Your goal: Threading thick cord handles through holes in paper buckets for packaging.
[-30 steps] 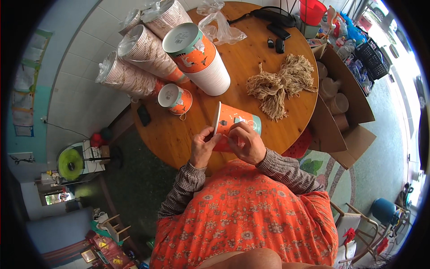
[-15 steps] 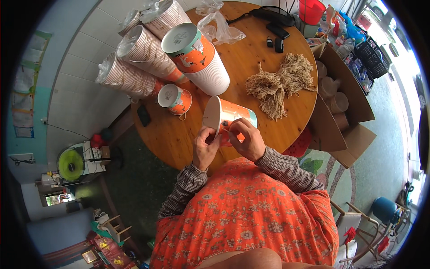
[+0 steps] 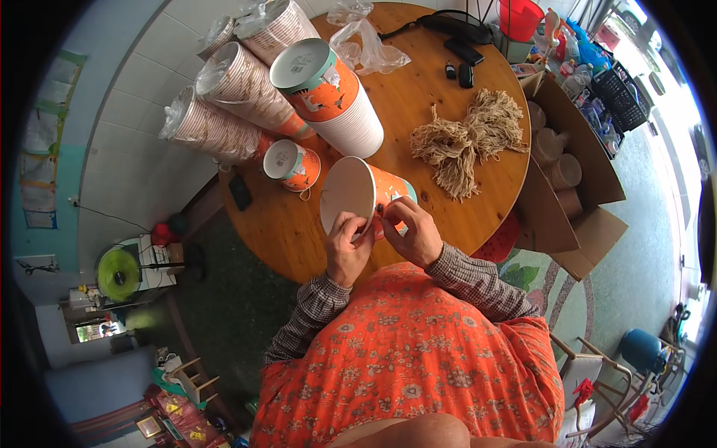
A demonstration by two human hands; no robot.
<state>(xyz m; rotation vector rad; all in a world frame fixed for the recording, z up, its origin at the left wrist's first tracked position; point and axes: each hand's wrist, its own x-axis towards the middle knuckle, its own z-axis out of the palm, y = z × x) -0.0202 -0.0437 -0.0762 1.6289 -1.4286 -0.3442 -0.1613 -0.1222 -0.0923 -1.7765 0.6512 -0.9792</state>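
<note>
Above the table's near edge, an orange paper cup lies tilted on its side, its white mouth facing left. My left hand pinches the cup's near rim, fingertips partly inside the mouth. Against the cup's printed side, my right hand is closed in a pinch beside a small dark spot; what lies between its fingertips is too small to make out. A smaller-looking upturned cup with a short string loop stands to the left. Behind it leans a tall stack of cups. A bundle of beige strings lies to the right.
Plastic-wrapped cup stacks stand at the left of the round wooden table. A clear plastic bag, a black pouch and a dark phone lie on it. An open cardboard box holding cups stands at the right.
The cup has turned so that more of its white mouth faces me. My left hand has shifted slightly right along with the rim; my right hand has stayed nearly in place.
</note>
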